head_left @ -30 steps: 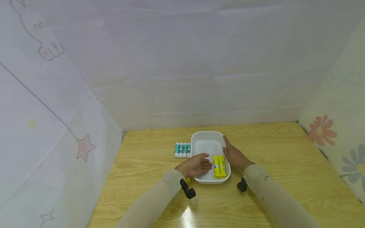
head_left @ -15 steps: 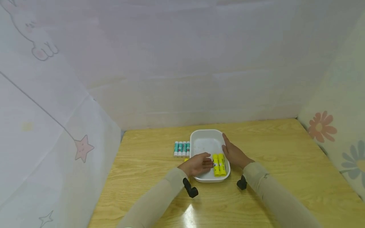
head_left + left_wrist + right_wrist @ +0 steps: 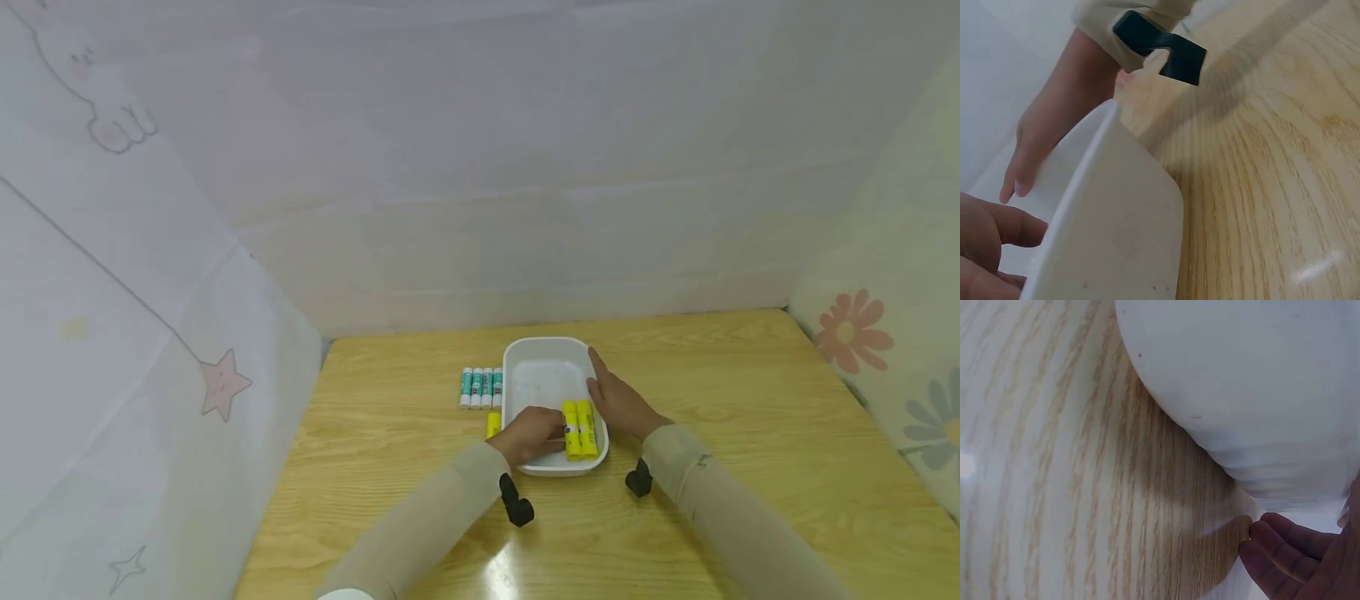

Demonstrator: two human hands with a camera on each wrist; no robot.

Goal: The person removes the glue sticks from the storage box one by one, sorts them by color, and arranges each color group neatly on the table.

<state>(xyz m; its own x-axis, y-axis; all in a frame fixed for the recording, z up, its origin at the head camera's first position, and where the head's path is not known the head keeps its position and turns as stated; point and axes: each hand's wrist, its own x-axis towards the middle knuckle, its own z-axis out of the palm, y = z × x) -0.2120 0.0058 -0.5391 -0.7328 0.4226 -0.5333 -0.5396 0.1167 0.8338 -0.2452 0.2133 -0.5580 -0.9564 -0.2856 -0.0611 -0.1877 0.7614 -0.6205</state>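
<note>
A white plastic tray lies on the wooden table. Two yellow glue sticks lie side by side in its near right part. Reaching over the tray's left rim, my left hand has its fingertips right at the left yellow stick. The left wrist view shows its fingers loosely bent inside the wall. My right hand holds the tray's right side, thumb over the rim and the other fingers outside. From the right wrist view, those fingers are low beside the tray's outer wall; the yellow sticks are hidden there.
Left of the tray, several green-and-white glue sticks lie in a row. Another yellow stick shows beside the left rim, partly covered by my left hand. Printed cloth walls enclose the table behind and at both sides.
My left hand has moved slightly right and turned its back upward, fingers closer to the yellow glue sticks. The yellow stick outside the tray shows more now. My right hand stays at the rim.
</note>
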